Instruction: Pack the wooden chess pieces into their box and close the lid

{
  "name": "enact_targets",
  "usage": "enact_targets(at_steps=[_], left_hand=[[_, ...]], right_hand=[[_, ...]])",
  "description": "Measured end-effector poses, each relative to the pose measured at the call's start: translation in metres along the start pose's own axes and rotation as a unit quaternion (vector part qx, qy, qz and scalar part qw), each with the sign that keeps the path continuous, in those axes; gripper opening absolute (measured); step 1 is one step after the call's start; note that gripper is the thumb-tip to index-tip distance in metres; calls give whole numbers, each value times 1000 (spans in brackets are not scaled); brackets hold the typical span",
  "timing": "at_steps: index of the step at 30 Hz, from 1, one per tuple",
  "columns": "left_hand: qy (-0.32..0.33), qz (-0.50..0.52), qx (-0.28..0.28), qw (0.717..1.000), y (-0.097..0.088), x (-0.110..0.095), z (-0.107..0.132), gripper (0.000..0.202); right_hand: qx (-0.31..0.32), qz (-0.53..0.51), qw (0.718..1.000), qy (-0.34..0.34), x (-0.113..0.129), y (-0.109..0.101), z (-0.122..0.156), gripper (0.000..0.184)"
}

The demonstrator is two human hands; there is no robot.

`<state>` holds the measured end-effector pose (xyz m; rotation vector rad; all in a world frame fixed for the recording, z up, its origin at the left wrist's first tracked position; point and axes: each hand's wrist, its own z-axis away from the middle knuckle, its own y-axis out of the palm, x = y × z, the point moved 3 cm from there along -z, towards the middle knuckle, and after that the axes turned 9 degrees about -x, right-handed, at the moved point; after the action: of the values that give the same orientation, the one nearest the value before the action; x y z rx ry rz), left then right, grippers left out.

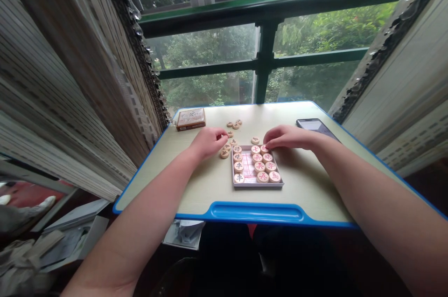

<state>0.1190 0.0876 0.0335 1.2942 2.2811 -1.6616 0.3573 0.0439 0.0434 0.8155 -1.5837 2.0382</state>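
Note:
A shallow white box (257,185) lies on the table with round wooden Chinese chess pieces inside. Black-marked ones, such as a piece (238,167), line its left side; red-marked ones, such as a piece (259,167), form two columns on the right. My right hand (285,137) has its fingertips closed on a red-marked piece (264,148) in the box's far right corner. To the left of the box, my left hand (210,141) is closed in a pinch beside a loose black-marked piece (230,134); whatever its fingers hold is hidden. Several loose pieces (224,153) lie near it.
A small printed box (191,119) sits at the table's far left, and a phone (317,127) at the far right. One loose piece (255,140) lies just beyond the white box. The table (157,171) has a blue rim and stands against a green-framed window (266,54) between curtains.

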Motion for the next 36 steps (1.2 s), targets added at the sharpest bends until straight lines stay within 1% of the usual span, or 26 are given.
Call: enact_targets(at_steps=[4,9,15,17,18,20,22,23,24,26,30,33,36], left_hand=[[4,-12,13,1000,1,-1,1,30],[6,-43,23,999,0,-1,1,30],[-39,-150,63,986,-2,4,0,28],[-60,-174,66,981,-4,6,0,30],[-72,-178,62,980,-5,6,-1,32],[-90,-181,63,977,-7,7,0,34],[-95,-198,83,972,-7,7,1,33],[-92,-207,97,969,-6,7,1,32],[-86,-214,108,967,-5,7,2,32],[-65,-207,116,969,0,6,2,32],[-34,-143,100,984,8,5,0,33],[-20,-98,82,992,10,4,0,32],[-8,-83,68,994,9,3,0,31]], right_hand=[[5,-27,999,19,-5,0,-2,22],[2,-26,999,30,-7,0,-4,21],[-5,-16,999,27,-3,1,-3,18],[-12,-9,1000,22,-4,3,-4,18],[-27,0,1000,16,-5,3,-5,19],[-88,32,996,-4,-7,4,-9,21],[-165,68,983,-34,-7,5,-12,23],[-192,81,977,-47,-7,5,-14,25],[-202,91,974,-53,-7,7,-16,27],[-192,101,974,-57,-7,9,-19,29],[-156,118,979,-64,-6,10,-20,26],[-154,134,977,-60,-6,10,-19,28],[-155,138,976,-62,-6,12,-18,31]])
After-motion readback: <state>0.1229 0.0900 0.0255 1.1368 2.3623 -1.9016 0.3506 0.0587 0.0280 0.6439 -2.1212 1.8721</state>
